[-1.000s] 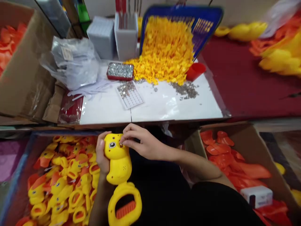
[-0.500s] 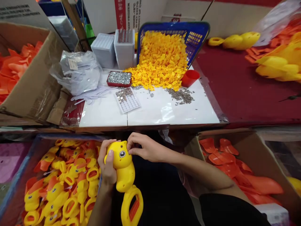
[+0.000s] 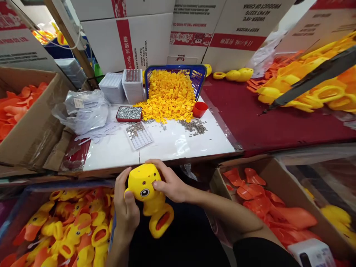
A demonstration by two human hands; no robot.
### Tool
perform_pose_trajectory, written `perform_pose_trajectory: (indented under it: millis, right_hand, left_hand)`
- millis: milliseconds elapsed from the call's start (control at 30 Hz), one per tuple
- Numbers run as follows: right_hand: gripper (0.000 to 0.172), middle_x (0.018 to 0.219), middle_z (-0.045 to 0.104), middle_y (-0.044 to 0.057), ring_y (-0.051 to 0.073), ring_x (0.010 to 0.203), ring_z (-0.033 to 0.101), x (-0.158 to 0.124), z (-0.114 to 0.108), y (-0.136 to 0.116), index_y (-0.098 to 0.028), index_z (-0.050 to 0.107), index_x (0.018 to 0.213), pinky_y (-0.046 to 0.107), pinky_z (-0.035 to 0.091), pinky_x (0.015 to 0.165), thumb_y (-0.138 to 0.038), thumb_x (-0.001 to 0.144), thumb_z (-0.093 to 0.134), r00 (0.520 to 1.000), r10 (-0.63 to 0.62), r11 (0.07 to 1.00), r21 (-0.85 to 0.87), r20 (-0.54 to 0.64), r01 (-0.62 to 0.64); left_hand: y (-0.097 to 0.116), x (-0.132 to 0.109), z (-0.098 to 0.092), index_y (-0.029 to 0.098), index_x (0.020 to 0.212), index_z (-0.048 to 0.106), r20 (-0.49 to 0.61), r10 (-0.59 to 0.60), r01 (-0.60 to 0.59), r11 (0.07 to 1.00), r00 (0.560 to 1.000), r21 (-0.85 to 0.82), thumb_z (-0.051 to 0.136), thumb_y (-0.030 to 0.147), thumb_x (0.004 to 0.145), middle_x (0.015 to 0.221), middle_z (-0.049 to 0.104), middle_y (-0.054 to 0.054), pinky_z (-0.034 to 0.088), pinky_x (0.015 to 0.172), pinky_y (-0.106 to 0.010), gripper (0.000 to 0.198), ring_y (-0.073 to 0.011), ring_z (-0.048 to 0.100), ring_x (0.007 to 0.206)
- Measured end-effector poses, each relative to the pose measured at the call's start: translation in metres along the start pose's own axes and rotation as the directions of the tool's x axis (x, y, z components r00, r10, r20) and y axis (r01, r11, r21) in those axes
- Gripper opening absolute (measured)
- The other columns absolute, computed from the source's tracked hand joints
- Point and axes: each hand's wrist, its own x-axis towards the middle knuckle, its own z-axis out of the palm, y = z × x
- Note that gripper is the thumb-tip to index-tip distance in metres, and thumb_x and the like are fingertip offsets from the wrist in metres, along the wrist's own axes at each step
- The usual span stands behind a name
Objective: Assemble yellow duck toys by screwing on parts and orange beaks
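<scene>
A yellow duck-shaped toy (image 3: 147, 189) with a printed eye and small dark holes in its head hangs between my hands, its looped handle pointing down. My left hand (image 3: 125, 204) holds the head from the left side, thumb near the front. On the right, my right hand (image 3: 170, 182) grips the head too, with fingers over the top and the thumb pressed by a hole near the eye. Beyond them on the white table top (image 3: 178, 148) are a tray of metal discs (image 3: 139, 135), a red box of small metal parts (image 3: 129, 114) and scattered pins (image 3: 194, 127).
Yellow pieces spill from a blue basket (image 3: 200, 79) beside a red cup (image 3: 199, 109). Duck toys fill a bin (image 3: 69, 230) at lower left; orange parts lie in a box (image 3: 300, 178) at right. A dark tool (image 3: 311, 79) hangs at upper right.
The view has tilted up and shifted right. The toy's head has turned, showing more of its front. My right hand has gone from a pinch beside the head to gripping it.
</scene>
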Motion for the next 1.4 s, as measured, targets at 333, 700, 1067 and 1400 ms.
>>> perform_pose_trajectory:
  millis: [333,700,1067,1400]
  right_hand:
    - [0.046,0.119,0.069,0.009,0.018,0.1,0.065,0.045,-0.052,-0.019,-0.018,0.057,0.135,0.03,0.053,0.089,-0.045,0.098,0.06,0.994,-0.015,0.931,-0.362,0.113,0.055]
    - [0.025,0.112,0.068,0.016,0.024,0.104,0.063,0.152,-0.169,-0.02,-0.012,0.076,0.096,0.038,0.05,0.097,-0.012,0.099,0.05,0.968,-0.252,0.331,-0.941,-0.019,0.068]
    - [0.029,0.105,0.068,0.018,0.027,0.101,0.059,0.133,-0.162,-0.024,-0.01,0.069,0.104,0.04,0.044,0.096,-0.008,0.103,0.04,0.955,-0.293,0.205,-0.978,-0.032,0.031]
    - [0.025,0.121,0.069,0.021,0.03,0.101,0.057,0.031,-0.142,0.002,-0.012,0.071,0.102,0.045,0.045,0.093,-0.009,0.101,0.046,0.959,-0.275,-0.042,-0.995,-0.075,-0.09]
  left_hand:
    - [-0.023,0.035,0.011,0.022,0.07,0.053,0.086,-0.289,0.296,0.952,0.954,-0.08,0.05,0.066,0.098,0.065,0.051,0.001,0.037,0.06,-0.028,0.053,-0.0159,0.044,0.064]
    - [-0.009,0.099,0.107,0.024,0.068,0.053,0.194,-0.309,0.306,0.951,0.931,0.049,0.045,0.066,0.098,0.058,0.054,-0.001,0.033,0.058,-0.03,0.053,-0.0188,0.05,0.06]
    - [-0.015,0.098,0.1,0.023,0.061,0.044,0.087,-0.314,0.306,0.948,0.946,0.091,0.054,0.061,0.095,0.048,0.04,0.006,0.031,0.052,-0.027,0.052,-0.0124,0.037,0.05]
    - [-0.001,0.098,0.091,0.022,0.088,0.053,-0.126,-0.119,0.125,0.992,0.985,0.034,0.077,0.055,0.084,0.088,0.059,0.001,0.044,0.056,-0.026,0.041,-0.0105,0.048,0.059]
